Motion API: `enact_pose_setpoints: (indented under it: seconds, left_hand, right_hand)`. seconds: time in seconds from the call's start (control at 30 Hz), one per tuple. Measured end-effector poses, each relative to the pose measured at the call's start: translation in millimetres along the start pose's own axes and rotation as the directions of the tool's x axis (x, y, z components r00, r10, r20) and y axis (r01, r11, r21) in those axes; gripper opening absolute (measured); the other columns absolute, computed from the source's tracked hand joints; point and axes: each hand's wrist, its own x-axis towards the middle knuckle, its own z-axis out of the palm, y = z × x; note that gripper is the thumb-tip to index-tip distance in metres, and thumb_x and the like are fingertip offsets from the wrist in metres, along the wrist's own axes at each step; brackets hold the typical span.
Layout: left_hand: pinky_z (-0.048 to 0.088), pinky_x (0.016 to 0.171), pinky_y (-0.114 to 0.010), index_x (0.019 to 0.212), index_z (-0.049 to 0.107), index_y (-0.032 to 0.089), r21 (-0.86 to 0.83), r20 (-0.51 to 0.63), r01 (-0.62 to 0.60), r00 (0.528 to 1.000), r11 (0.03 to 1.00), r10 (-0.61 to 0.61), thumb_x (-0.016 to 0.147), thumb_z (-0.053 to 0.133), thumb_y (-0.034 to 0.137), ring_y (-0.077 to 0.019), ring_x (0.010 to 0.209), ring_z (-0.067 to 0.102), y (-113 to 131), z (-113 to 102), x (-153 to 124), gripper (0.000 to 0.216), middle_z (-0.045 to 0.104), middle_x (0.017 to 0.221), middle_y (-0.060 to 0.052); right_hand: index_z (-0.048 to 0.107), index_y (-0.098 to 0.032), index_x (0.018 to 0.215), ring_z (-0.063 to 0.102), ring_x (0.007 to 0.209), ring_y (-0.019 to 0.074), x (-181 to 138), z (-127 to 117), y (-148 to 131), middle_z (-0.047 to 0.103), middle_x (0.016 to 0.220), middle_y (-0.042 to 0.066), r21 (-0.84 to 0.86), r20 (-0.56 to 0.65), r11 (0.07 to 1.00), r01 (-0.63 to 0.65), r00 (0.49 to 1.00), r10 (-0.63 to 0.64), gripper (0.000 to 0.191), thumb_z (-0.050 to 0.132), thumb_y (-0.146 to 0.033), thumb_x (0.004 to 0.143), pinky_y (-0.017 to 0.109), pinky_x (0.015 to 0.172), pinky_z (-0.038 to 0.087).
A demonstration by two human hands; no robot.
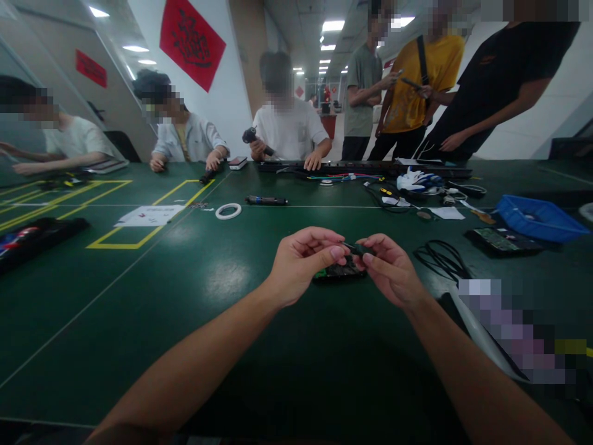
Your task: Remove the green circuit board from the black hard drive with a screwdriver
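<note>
Over the middle of the green table (185,321), my two hands meet fingertip to fingertip. My left hand (308,262) pinches one end of a thin dark rod (350,246), its fingers curled in. Closed on a small dark block-like piece (362,250) at the rod's other end is my right hand (389,266). Whether rod and piece are joined I cannot tell. Just beneath the fingers lies a small black case or board (340,271) with a green part at its left, partly covered by my hands.
To the right are a black cable coil (440,259), a circuit board (503,241) and a blue bin (540,217). Ahead lie a tape roll (228,211), a dark cylindrical tool (266,200) and white gloves (419,180). Several people sit or stand beyond; one holds a power screwdriver (254,141).
</note>
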Motion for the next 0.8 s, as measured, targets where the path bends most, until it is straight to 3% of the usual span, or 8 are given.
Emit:
enact_pose_setpoints:
  seconds: [0.17,0.37,0.53,0.67,0.8]
  left_hand:
    - [0.060,0.074,-0.027,0.099,0.074,0.018,0.004,0.007,0.004,1.000,1.000,-0.004,0.080,0.084,0.026,-0.0132,0.075,0.071,-0.6,-0.4,-0.2,0.022,0.076,0.089,-0.004]
    - [0.060,0.075,-0.027,0.099,0.074,0.016,0.003,0.010,0.012,1.000,1.000,-0.012,0.080,0.084,0.026,-0.0138,0.076,0.072,-4.7,-3.6,1.6,0.024,0.077,0.090,-0.005]
    - [0.059,0.076,-0.026,0.101,0.074,0.016,0.006,0.042,0.043,0.998,0.999,-0.044,0.081,0.082,0.025,-0.0127,0.077,0.071,-10.9,-8.3,4.4,0.023,0.076,0.091,-0.005]
    - [0.059,0.076,-0.026,0.102,0.074,0.016,0.024,0.037,0.054,0.998,0.998,-0.055,0.082,0.081,0.026,-0.0131,0.078,0.071,-19.3,-14.0,7.5,0.023,0.076,0.093,-0.006]
    - [0.058,0.077,-0.027,0.103,0.074,0.015,0.070,0.020,0.058,0.998,0.996,-0.060,0.082,0.080,0.026,-0.0128,0.078,0.070,-24.9,-20.0,10.3,0.024,0.075,0.091,-0.006]
  right_hand:
    - [0.064,-0.025,0.091,0.062,0.089,0.0166,1.1,-1.2,4.0,0.064,0.109,0.003,-0.031,0.022,0.998,0.047,0.999,-0.046,0.027,0.085,-0.022,0.074,0.034,0.078,0.055]
    - [0.060,-0.021,0.071,0.058,0.092,0.0158,1.4,-0.6,5.9,0.057,0.101,0.001,-0.085,0.001,0.993,0.085,0.996,-0.085,0.028,0.087,-0.015,0.068,0.031,0.079,0.053]
    - [0.056,-0.022,0.075,0.056,0.086,0.0165,3.8,-4.4,10.4,0.055,0.090,0.000,-0.250,0.007,0.955,0.163,0.986,-0.167,0.033,0.089,-0.020,0.069,0.033,0.079,0.050]
    - [0.062,-0.024,0.091,0.056,0.080,0.0188,3.7,-6.8,14.4,0.058,0.086,0.001,-0.511,-0.003,0.840,0.185,0.976,-0.216,0.034,0.088,-0.030,0.072,0.034,0.072,0.048]
    - [0.069,-0.025,0.087,0.054,0.074,0.0187,1.3,-4.9,14.7,0.058,0.081,0.002,-0.706,0.046,0.671,0.226,0.960,-0.275,0.021,0.083,-0.038,0.079,0.033,0.067,0.044]
